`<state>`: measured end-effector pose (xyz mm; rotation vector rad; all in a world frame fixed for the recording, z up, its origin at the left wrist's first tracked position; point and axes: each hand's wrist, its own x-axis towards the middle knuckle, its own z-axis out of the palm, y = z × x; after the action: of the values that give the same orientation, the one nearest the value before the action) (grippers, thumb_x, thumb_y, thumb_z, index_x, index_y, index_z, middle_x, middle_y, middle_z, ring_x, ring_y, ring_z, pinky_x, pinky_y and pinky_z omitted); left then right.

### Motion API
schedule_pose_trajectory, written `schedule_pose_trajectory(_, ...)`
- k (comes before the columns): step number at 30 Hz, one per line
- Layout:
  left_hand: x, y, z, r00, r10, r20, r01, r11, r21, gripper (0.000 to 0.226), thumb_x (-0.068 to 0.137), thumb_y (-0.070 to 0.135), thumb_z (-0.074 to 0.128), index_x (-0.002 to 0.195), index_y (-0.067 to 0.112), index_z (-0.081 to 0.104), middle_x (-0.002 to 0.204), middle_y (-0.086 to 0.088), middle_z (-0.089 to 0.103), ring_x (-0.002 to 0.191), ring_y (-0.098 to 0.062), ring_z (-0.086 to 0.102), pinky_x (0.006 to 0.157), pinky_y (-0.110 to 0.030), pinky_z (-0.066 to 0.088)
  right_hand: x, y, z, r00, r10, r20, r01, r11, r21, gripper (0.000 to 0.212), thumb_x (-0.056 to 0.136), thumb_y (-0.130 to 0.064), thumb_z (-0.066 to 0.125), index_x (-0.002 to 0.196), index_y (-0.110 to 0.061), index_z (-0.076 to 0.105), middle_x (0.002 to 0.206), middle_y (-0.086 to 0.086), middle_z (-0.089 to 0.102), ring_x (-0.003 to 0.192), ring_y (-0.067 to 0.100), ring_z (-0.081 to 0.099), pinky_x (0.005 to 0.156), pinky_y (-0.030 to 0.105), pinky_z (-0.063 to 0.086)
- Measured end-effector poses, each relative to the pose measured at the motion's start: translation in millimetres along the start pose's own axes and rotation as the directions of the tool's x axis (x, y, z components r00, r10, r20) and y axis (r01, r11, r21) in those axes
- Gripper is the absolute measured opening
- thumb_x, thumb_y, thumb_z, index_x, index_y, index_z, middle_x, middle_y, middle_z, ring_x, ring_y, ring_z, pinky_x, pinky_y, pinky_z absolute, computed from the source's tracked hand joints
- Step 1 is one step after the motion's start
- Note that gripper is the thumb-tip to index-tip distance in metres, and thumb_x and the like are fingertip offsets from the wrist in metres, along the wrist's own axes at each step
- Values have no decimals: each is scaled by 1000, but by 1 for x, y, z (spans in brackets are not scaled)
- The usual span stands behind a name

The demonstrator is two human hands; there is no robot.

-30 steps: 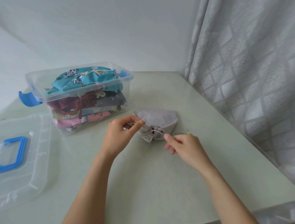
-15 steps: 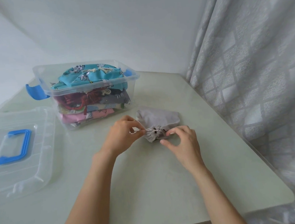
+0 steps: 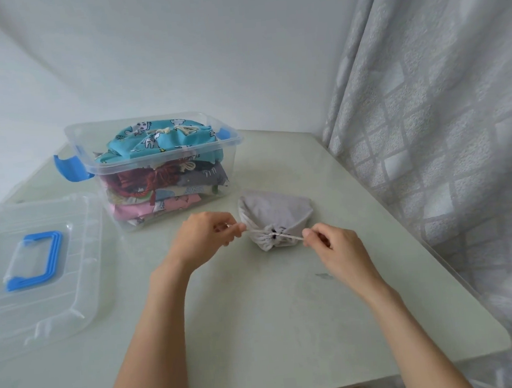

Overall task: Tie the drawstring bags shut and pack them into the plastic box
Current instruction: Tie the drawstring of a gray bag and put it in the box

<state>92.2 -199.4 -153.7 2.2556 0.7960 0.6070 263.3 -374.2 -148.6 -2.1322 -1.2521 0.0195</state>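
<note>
- Grey drawstring bag (image 3: 276,215) on the pale tabletop (image 3: 258,316), just in front of the plastic box (image 3: 155,171), near its right front corner; mouth gathered tight and turned toward the camera.
- Left hand (image 3: 200,244) to the left of the bag mouth, fingers (image 3: 236,229) pressed together, pinching one end of the white drawstring (image 3: 260,230).
- Right hand (image 3: 335,248) to the right of the bag mouth, thumb and forefinger pinching the other end of the same cord; other fingers curled in.
- Cord stretched in an almost straight line between both hands, crossing the gathered mouth; small dark spots at the mouth, too small to tell what.
- Both forearms bare, reaching in from the bottom edge.
- Plastic box clear, open on top, with blue latches (image 3: 70,167) on its left and right ends; standing at the back left of the tabletop.
- Packed inside, in layers: turquoise bag (image 3: 158,140) with cartoon print on top, rising slightly above the rim; under it dark red (image 3: 137,180) and grey (image 3: 204,176) cloth; pink cloth (image 3: 157,207) near the bottom.
- Clear lid (image 3: 37,266) with blue handle (image 3: 36,263) lying flat on the tabletop, left of the box, close to it.
- Grey curtain (image 3: 441,118) with a diamond pattern hanging along the right edge of the tabletop; plain white wall (image 3: 175,47) behind.
</note>
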Motion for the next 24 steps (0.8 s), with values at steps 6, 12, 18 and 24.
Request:
schedule_pose_trajectory(6, 2, 1, 7, 996, 46, 81, -48, 999, 23, 22, 86, 42, 61, 70, 26, 65, 76, 11, 59, 66, -5, 55, 63, -23, 41, 3, -24, -11, 982, 46, 185, -173, 625, 761, 20, 94, -12, 51, 80, 0, 59, 75, -4, 59, 48, 6, 32, 46, 19, 28)
schedule_pose_trajectory(12, -4, -5, -3, 991, 125, 49, -132, 968, 215, 18, 78, 45, 66, 88, 31, 72, 98, 3, 42, 96, -13, 36, 85, -25, 35, 23, -45, 16, 987, 4, 159, -131, 583, 802, 18, 98, -12, 45, 82, -12, 54, 81, 3, 70, 38, 4, 25, 37, 16, 20)
schedule_pose_trajectory(18, -41, -27, -58, 991, -122, -45, 121, 992, -25, 5, 88, 37, 58, 93, 37, 61, 94, 9, 65, 70, -3, 64, 71, -22, 49, 35, -40, 29, 994, -48, 103, -22, 814, 581, 15, 96, -7, 47, 93, -12, 61, 68, 3, 62, 39, 0, 40, 44, 9, 27)
schedule_pose_trajectory(24, -41, -15, -46, 990, 6, -141, 7, 996, 89, 10, 86, 25, 65, 95, 23, 68, 83, 13, 66, 72, 7, 60, 68, -11, 48, 37, -44, 25, 990, -84, 115, 7, 835, 550, 20, 97, -3, 44, 102, -7, 63, 74, 5, 63, 45, -5, 48, 50, 7, 33)
